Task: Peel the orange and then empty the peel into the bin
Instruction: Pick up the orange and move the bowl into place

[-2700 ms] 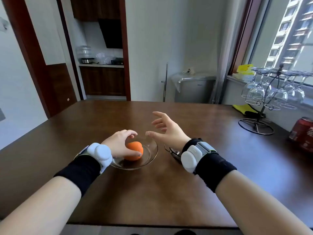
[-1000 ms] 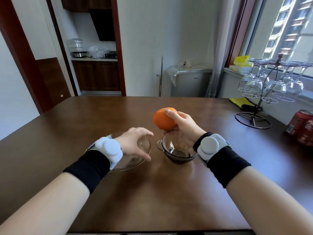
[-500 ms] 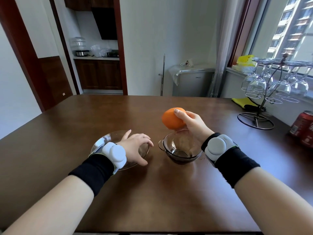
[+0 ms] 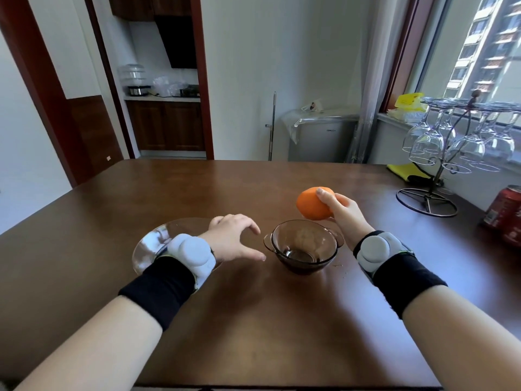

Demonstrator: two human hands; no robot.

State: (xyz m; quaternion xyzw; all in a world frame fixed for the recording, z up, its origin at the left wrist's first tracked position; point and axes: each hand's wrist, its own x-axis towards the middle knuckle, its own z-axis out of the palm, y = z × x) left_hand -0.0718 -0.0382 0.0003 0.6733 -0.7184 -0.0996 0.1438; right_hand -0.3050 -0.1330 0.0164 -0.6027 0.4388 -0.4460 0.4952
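My right hand [image 4: 342, 218] grips a whole, unpeeled orange [image 4: 311, 204] in the air, just above and behind the right rim of a small smoked-glass bowl [image 4: 304, 246] with two little handles. The bowl holds nothing. My left hand [image 4: 232, 238] hovers with spread fingers over the right part of a shallow clear glass plate [image 4: 158, 241], close to the bowl's left handle and holding nothing. No bin is in view.
A wire stand [image 4: 431, 198] hung with upturned wine glasses [image 4: 456, 142] sits at the table's far right. Red drink cans [image 4: 507, 213] stand at the right edge. The brown table [image 4: 253, 320] stretches toward me. A yellow cloth [image 4: 406, 170] lies behind the stand.
The orange went from the plate, under my left hand, into my right hand and up over the small bowl. In the last half second my left fingers have spread.
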